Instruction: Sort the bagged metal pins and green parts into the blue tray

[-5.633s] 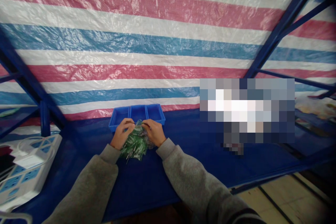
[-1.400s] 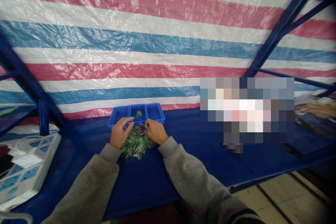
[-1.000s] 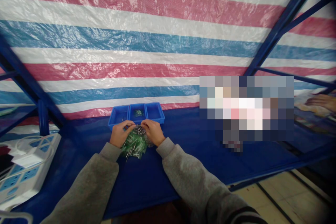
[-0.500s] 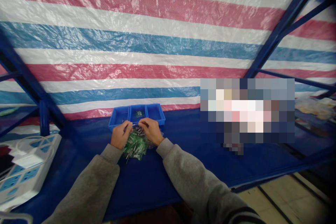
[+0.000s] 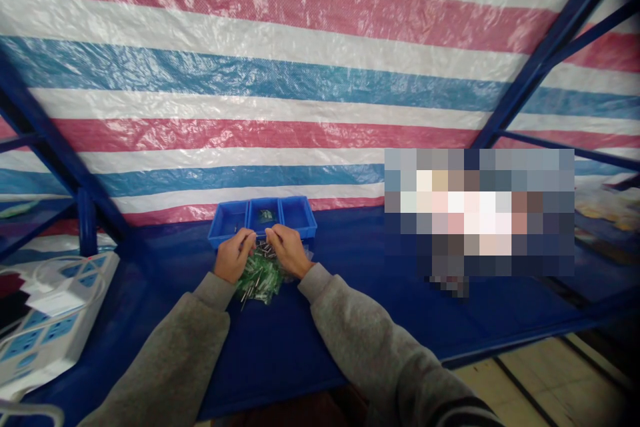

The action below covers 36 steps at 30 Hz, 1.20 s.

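Note:
My left hand [image 5: 233, 256] is closed in a pinch just in front of a blue tray with three compartments [image 5: 212, 232]. Facing it across a small gap, my right hand [image 5: 290, 252] also has thumb and fingers pressed together. Whatever the fingertips hold is too small to make out. Below and between both hands lies a heap of green and clear plastic pieces [image 5: 263, 280] mixed with thin metal pins [image 5: 249, 292]. A few small greenish pieces [image 5: 266, 215] rest in the tray's middle compartment.
The hands work over a blue tabletop [image 5: 280, 353]. At the left lies a white power strip [image 5: 67, 347] with cables and a white plug on it. Blue metal posts [image 5: 86, 220] and a striped plastic sheet [image 5: 300, 80] stand behind. A pixelated patch covers the right side.
The view has shifted slightly. My hands stay over the heap in nearly the same pinched pose, with the fingertips a little closer together.

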Motion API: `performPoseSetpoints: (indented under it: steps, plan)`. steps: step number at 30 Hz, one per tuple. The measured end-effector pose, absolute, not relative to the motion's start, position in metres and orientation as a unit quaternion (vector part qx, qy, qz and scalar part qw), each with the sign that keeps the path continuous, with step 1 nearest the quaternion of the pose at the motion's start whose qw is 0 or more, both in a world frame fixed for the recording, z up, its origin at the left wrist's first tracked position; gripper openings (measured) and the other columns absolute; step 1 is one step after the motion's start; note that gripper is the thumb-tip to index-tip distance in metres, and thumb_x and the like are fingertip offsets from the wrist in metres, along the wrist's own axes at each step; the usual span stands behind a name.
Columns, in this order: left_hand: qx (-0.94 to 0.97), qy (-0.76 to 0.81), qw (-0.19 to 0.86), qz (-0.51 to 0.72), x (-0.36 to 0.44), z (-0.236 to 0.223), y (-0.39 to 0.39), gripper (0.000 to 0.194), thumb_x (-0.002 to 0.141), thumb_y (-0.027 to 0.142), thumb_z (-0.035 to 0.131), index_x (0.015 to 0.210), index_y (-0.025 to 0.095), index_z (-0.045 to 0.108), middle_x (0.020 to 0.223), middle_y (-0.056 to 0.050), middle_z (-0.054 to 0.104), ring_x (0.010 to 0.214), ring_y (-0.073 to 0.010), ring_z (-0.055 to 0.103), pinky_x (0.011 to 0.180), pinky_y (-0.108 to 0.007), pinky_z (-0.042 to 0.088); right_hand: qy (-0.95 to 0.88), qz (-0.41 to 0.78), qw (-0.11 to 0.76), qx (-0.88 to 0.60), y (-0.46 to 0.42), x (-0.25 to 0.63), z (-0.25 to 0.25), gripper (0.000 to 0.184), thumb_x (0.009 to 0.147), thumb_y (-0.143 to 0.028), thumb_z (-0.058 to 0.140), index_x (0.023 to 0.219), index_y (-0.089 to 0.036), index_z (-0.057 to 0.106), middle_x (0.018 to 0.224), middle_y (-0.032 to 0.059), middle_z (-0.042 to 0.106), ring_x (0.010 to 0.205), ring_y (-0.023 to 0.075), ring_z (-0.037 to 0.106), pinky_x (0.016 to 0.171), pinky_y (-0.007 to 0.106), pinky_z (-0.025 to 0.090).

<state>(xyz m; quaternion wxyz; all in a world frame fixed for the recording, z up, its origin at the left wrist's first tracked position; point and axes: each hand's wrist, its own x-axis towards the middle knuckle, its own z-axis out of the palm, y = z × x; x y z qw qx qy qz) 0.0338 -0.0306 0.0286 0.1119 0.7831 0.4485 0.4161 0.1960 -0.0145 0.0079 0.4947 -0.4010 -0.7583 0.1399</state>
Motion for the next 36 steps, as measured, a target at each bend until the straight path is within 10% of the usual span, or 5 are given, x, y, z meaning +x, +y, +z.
performPoseSetpoints:
  steps: [12, 36]
  plan:
    - [0.769, 0.473, 0.056, 0.427, 0.032, 0.029, -0.035, 0.038, 0.091, 0.03, 0.04, 0.056, 0.018, 0.048, 0.049, 0.003, 0.051, 0.048, -0.0085, 0.05, 0.058, -0.021, 0.038, -0.763, 0.129, 0.522, -0.359, -0.026, 0.196, 0.002, 0.016, 0.09, -0.028, 0.049, 0.087, -0.019, 0.061, 0.079, 0.0031, 0.059, 0.072, 0.0143, 0.054, 0.069, 0.025, 0.043]
    - [0.772, 0.426, 0.019, 0.472, 0.028, 0.022, -0.027, 0.025, 0.089, 0.033, 0.047, 0.097, 0.017, 0.065, 0.092, -0.006, 0.068, 0.085, -0.0162, 0.062, 0.081, -0.027, 0.047, -0.707, 0.094, 0.552, -0.431, -0.023, 0.198, -0.002, 0.027, 0.094, -0.027, 0.039, 0.092, -0.018, 0.065, 0.084, 0.0058, 0.063, 0.078, 0.0156, 0.057, 0.074, 0.026, 0.042]
